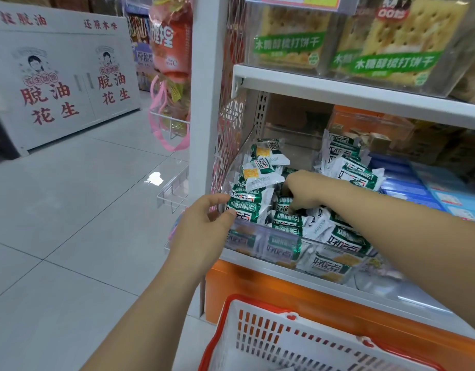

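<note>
- Head view: a clear bin [328, 241] is seen on a shop shelf, heaped with green-and-white snack packets [260, 173].
- The right hand [303, 193] is reached into the middle of the heap from the right. Its fingers are curled downward onto one packet [284, 208] lying directly beneath the fingertips.
- Whether that packet is already pinched cannot be told, since the fingertips are buried among the wrappers.
- The left hand [204, 223] is set at the bin's front left corner. Its fingers are curled round the corner and its thumb is pressed to the front wall, so the bin is judged to be steadied.
- The packet under the fingers lies with its long axis roughly left to right, across the line of the right forearm. It is nearer the right hand, and a straight lift is judged to be what is called for.
- Neighbouring packets are stacked against it on all sides, and those piled high at the left may be dragged or toppled.
- A red-and-white basket [257, 333] is held below the shelf edge, near the viewer. A carry back over the bin's front wall would therefore be needed.
- Cracker boxes [391, 44] stand on the upper shelf [338, 90] overhead, limiting the height of a lift, and blue packs [418, 189] lie to the right of the bin.
</note>
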Demonstrator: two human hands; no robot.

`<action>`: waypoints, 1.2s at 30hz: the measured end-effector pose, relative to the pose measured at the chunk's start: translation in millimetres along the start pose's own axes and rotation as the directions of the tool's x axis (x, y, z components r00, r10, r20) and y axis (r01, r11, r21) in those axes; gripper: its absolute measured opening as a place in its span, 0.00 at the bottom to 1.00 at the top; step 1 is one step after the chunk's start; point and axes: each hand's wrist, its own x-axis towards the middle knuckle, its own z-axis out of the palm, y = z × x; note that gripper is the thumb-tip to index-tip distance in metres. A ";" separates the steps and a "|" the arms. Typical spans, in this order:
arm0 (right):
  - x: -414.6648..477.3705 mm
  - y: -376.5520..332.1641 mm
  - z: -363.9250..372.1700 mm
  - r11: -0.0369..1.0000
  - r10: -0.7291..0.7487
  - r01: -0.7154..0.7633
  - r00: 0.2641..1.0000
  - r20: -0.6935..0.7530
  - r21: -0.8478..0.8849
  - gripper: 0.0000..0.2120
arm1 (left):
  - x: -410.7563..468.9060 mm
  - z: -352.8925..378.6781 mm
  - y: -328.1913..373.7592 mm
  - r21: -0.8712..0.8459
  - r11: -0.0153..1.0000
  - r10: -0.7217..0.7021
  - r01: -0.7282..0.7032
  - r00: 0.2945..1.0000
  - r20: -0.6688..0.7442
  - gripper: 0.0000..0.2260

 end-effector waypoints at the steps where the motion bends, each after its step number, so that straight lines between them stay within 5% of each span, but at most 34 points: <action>1: -0.5 1.0 -2.8 1.000 -0.002 0.002 1.000 -0.006 0.001 0.17 | 0.2 0.1 0.2 -0.002 1.000 -0.001 0.001 1.000 0.003 0.12; 6: -4.5 4.4 -17.7 0.998 -0.030 0.028 0.999 -0.039 -0.062 0.08 | 0.0 0.2 -0.3 0.005 1.000 -0.006 0.006 1.000 0.008 0.12; 21: -46.0 28.0 -35.4 0.963 -0.251 0.269 0.925 -0.286 0.026 0.21 | -2.8 0.1 2.2 0.034 0.999 0.012 -0.013 0.999 0.029 0.12; 26: -89.0 23.1 -34.4 0.928 -0.359 0.361 0.812 -0.460 -0.087 0.18 | -15.3 0.2 20.2 0.183 0.947 0.265 -0.264 0.964 0.018 0.11; 30: -125.2 4.3 -33.7 0.891 -0.397 0.453 0.750 -0.530 -0.028 0.17 | -30.6 4.0 37.9 0.019 0.894 0.436 -0.447 0.881 0.184 0.14; 36: -156.3 -9.0 -32.6 0.833 -0.273 0.478 0.794 -0.544 0.280 0.17 | -39.6 2.1 44.1 -0.242 0.912 0.386 -0.330 0.891 0.241 0.12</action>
